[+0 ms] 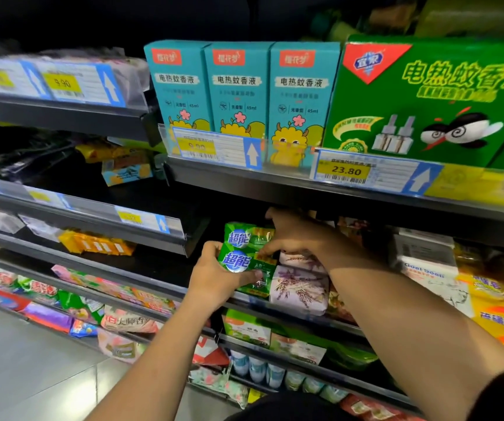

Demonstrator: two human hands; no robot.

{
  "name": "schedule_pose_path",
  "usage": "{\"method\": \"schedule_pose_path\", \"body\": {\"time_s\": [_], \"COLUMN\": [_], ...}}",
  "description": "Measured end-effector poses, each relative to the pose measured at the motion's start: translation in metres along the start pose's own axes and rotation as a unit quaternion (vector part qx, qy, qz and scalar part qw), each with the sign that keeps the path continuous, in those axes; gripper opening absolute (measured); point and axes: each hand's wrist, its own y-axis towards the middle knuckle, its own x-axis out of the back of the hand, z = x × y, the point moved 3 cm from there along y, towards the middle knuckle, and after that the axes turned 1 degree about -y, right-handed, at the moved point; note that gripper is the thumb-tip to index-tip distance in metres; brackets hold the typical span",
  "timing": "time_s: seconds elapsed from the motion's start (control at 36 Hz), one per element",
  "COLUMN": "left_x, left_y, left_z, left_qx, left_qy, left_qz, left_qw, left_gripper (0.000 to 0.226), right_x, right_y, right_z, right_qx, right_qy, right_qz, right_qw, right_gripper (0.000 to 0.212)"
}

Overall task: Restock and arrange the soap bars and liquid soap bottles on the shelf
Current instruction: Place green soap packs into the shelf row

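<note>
Shelving of dark metal (159,262), centre frame, carries two green plastic-wrapped soap bars (246,264) with blue-and-white lettering, stacked just beside pale lavender-printed soap bars (299,287). Left hand (214,276) grips the lower bar's left end; right hand (296,235) pinches the upper. Advisable: square both edges flush, labels forward, before release.

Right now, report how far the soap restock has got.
Done: lavender-wrapped bars and the Goat Soap box already sit on the shelf. In hand: the left hand grips the lower green soap pack, and the right hand holds the upper green soap pack stacked on it. Left: squaring both packs; the shelf stretch left of them looks dark and unfilled.
</note>
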Motion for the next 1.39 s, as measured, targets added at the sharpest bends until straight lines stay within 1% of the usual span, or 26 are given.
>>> {"method": "schedule_pose_path", "body": {"time_s": [0.03, 0.06, 0.08, 0.14, 0.17, 0.22, 0.33, 0.36, 0.42, 0.44, 0.5, 0.56, 0.58, 0.64, 0.67, 0.72, 0.78, 0.83, 0.89, 0.92, 0.97, 1.06, 1.17, 1.25, 1.33, 1.39], "left_x": [0.0, 0.001, 0.001, 0.001, 0.002, 0.003, 0.004, 0.003, 0.002, 0.001, 0.0, -0.001, -0.003, -0.006, -0.008, -0.009, -0.009, -0.007, -0.005, -0.003, 0.0, 0.002, -0.003, -0.008, -0.013, -0.017], "left_y": [0.0, 0.0, 0.001, 0.003, 0.004, 0.007, 0.011, 0.01, 0.008, 0.007, 0.005, 0.003, 0.002, 0.001, 0.001, -0.001, -0.004, -0.008, -0.011, -0.013, -0.018, -0.021, -0.02, -0.023, -0.029, -0.033], "left_z": [-0.001, -0.002, -0.002, 0.001, 0.003, 0.006, 0.007, 0.007, 0.007, 0.007, 0.007, 0.004, 0.002, -0.002, -0.004, -0.01, -0.015, -0.02, -0.024, -0.026, -0.031, -0.036, -0.042, -0.044, -0.046, -0.051], "left_qx": [-0.002, -0.002, 0.001, 0.003, 0.005, 0.009, 0.015, 0.018, 0.029, 0.034, 0.034, 0.031, 0.029, 0.034, 0.03, 0.014, 0.001, -0.019, -0.041, -0.055, -0.079, -0.096, -0.102, -0.102, -0.1, -0.107], "left_qy": [0.008, 0.019, 0.028, 0.039, 0.039, 0.027, -0.006, -0.023, -0.06, -0.076, -0.11, -0.147, -0.164, -0.197, -0.204, -0.196, -0.189, -0.182, -0.171, -0.165, -0.162, -0.188, -0.225, -0.241, -0.256, -0.258], "left_qz": [0.005, 0.013, 0.022, 0.042, 0.05, 0.053, 0.004, -0.011, -0.034, -0.044, -0.066, -0.086, -0.092, -0.099, -0.102, -0.113, -0.127, -0.134, -0.137, -0.137, -0.135, -0.133, -0.115, -0.087, -0.057, -0.043], "left_qw": [1.0, 1.0, 0.999, 0.998, 0.998, 0.998, 1.0, 1.0, 0.997, 0.996, 0.991, 0.985, 0.982, 0.975, 0.973, 0.974, 0.974, 0.974, 0.975, 0.975, 0.974, 0.968, 0.962, 0.961, 0.96, 0.959], "left_gripper": [0.07, 0.066, 0.062, 0.058, 0.058, 0.057, 0.049, 0.05, 0.062, 0.068, 0.074, 0.076, 0.074, 0.069, 0.062, 0.045, 0.043, 0.044, 0.045, 0.045, 0.044, 0.039, 0.038, 0.04, 0.037, 0.033], "right_x": [0.0, -0.001, -0.002, -0.004, -0.005, -0.007, -0.007, -0.006, -0.003, -0.001, 0.004, 0.007, 0.008, 0.009, 0.011, 0.018, 0.025, 0.029, 0.031, 0.03, 0.03, 0.028, 0.019, 0.009, 0.001, -0.001], "right_y": [0.0, -0.001, -0.001, -0.007, -0.009, -0.012, -0.015, -0.016, -0.019, -0.019, -0.022, -0.025, -0.027, -0.028, -0.031, -0.043, -0.058, -0.073, -0.088, -0.096, -0.113, -0.134, -0.153, -0.166, -0.178, -0.189], "right_z": [0.001, 0.002, 0.001, 0.0, -0.002, -0.004, -0.005, -0.006, -0.007, -0.009, -0.012, -0.015, -0.017, -0.022, -0.023, -0.025, -0.031, -0.038, -0.044, -0.047, -0.051, -0.06, -0.063, -0.064, -0.068, -0.069], "right_qx": [0.004, 0.003, 0.008, 0.016, 0.013, 0.009, -0.003, -0.009, -0.023, -0.033, -0.047, -0.067, -0.08, -0.092, -0.095, -0.094, -0.1, -0.103, -0.1, -0.096, -0.071, -0.056, -0.05, -0.048, -0.065, -0.07], "right_qy": [0.0, -0.005, -0.006, 0.017, 0.034, 0.069, 0.149, 0.159, 0.181, 0.193, 0.219, 0.246, 0.254, 0.281, 0.298, 0.318, 0.34, 0.362, 0.363, 0.367, 0.394, 0.428, 0.456, 0.504, 0.534, 0.547], "right_qz": [-0.014, -0.022, -0.03, -0.046, -0.049, -0.055, -0.066, -0.071, -0.078, -0.086, -0.101, -0.108, -0.113, -0.131, -0.14, -0.167, -0.187, -0.207, -0.22, -0.225, -0.244, -0.302, -0.297, -0.3, -0.318, -0.325], "right_qw": [1.0, 1.0, 1.0, 0.999, 0.998, 0.996, 0.987, 0.985, 0.98, 0.977, 0.969, 0.961, 0.957, 0.946, 0.939, 0.928, 0.916, 0.903, 0.9, 0.897, 0.883, 0.85, 0.838, 0.809, 0.781, 0.768], "right_gripper": [0.083, 0.086, 0.08, 0.05, 0.041, 0.037, 0.043, 0.041, 0.035, 0.037, 0.045, 0.043, 0.041, 0.046, 0.048, 0.042, 0.039, 0.045, 0.056, 0.052, 0.037, 0.039, 0.047, 0.044, 0.037, 0.04]}}
